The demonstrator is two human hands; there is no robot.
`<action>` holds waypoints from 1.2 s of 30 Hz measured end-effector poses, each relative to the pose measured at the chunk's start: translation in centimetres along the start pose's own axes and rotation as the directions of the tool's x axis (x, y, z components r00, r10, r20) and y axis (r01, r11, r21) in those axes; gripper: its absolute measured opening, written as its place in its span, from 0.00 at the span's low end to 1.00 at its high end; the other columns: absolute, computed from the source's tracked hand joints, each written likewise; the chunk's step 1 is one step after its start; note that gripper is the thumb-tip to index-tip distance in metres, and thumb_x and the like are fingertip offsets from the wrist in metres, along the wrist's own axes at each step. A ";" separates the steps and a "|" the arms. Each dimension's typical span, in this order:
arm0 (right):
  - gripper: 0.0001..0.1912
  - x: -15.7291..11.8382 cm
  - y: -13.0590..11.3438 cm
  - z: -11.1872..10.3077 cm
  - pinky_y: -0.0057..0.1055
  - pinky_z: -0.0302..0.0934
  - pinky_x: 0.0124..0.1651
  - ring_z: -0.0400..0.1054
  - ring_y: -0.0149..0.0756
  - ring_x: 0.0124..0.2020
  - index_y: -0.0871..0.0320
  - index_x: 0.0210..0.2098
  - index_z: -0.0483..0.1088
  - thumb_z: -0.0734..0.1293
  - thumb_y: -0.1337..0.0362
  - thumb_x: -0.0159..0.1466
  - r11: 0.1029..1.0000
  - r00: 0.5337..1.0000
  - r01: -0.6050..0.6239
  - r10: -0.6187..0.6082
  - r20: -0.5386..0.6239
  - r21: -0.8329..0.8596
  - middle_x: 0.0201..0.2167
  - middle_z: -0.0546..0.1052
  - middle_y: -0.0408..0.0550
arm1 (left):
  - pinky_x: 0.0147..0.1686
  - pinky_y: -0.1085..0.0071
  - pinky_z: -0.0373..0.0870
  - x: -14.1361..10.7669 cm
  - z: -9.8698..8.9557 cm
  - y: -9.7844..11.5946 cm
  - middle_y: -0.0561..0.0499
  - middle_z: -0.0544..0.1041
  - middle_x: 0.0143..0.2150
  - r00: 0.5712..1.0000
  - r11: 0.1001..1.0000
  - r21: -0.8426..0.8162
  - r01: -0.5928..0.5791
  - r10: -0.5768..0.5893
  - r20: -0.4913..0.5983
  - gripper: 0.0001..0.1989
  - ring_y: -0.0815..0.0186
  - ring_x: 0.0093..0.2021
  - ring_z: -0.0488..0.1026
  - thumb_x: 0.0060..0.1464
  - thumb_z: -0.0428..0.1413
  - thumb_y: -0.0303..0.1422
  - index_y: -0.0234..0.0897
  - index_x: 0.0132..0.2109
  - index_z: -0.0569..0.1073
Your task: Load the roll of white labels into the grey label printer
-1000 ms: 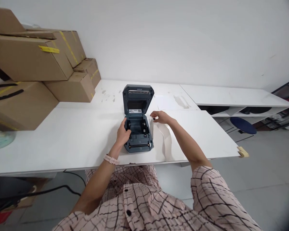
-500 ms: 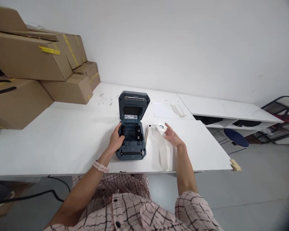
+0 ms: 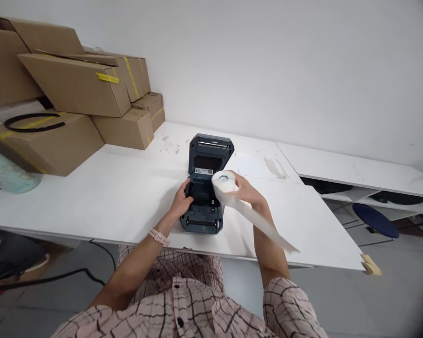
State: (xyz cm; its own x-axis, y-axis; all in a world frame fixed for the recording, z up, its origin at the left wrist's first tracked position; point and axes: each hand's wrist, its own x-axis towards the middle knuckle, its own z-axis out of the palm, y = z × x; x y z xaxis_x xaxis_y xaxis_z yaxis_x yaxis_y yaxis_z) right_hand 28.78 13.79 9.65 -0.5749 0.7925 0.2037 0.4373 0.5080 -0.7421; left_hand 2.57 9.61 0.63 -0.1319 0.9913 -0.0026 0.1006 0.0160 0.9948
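Note:
A dark grey label printer [image 3: 201,212] stands on the white table with its lid [image 3: 210,152] tilted up and back. My left hand [image 3: 181,202] grips the printer's left side wall, fingers outside and thumb over the inner edge. In my right hand [image 3: 246,190] is a white label roll [image 3: 221,188], held at the right edge of the printer's open bay. A loose strip of paper hangs from the roll and trails to the right across my forearm. The roll's far side and part of the bay behind it are hidden.
Cardboard boxes [image 3: 74,84] are stacked at the back left, with a pale green bottle [image 3: 16,173] lying near them. The white table [image 3: 127,197] ends at a front edge close to my body. A blue stool [image 3: 375,219] stands at the right.
My right hand has taken hold of the label roll and lifted it from the table, moving it left to the printer. The view has turned slightly left. My left hand stays on the printer.

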 end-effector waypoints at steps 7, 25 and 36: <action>0.38 5.4 -5.6 4.0 0.47 0.66 0.58 0.71 0.58 0.60 0.54 0.60 0.68 0.78 0.55 0.52 0.876 0.942 0.023 0.142 0.304 -0.482 0.58 0.76 0.57 | 0.73 0.57 0.58 0.4 0.5 -0.3 0.43 0.70 0.70 0.998 0.993 -0.109 -0.040 0.034 -0.056 0.45 0.55 0.72 0.64 0.41 0.52 0.15 0.36 0.69 0.66; 0.31 2.0 -2.8 8.0 0.59 0.57 0.70 0.56 0.59 0.74 0.56 0.71 0.61 0.63 0.52 0.73 0.879 0.969 0.089 0.033 0.246 -0.469 0.73 0.62 0.59 | 0.72 0.57 0.60 -0.2 0.1 -0.5 0.43 0.65 0.74 0.998 0.996 -0.062 -0.065 0.064 -0.009 0.43 0.56 0.73 0.62 0.47 0.51 0.18 0.38 0.72 0.61; 0.39 -9.7 -6.6 17.0 0.64 0.54 0.73 0.50 0.53 0.77 0.43 0.78 0.37 0.60 0.57 0.75 0.881 0.991 -0.055 -0.010 -0.135 -0.471 0.76 0.55 0.52 | 0.70 0.56 0.64 -0.4 0.1 0.3 0.41 0.67 0.72 0.998 0.998 -0.013 -0.062 0.062 -0.018 0.40 0.54 0.71 0.65 0.50 0.51 0.19 0.36 0.71 0.62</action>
State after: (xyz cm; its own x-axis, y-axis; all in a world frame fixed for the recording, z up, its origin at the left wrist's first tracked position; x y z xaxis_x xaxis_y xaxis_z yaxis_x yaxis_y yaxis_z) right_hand 19.73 -3.01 1.67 -0.4808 0.8257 0.2950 0.7423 0.5624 -0.3642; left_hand 2.72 9.18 0.93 -0.1433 0.9878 0.0605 0.0962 -0.0469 0.9943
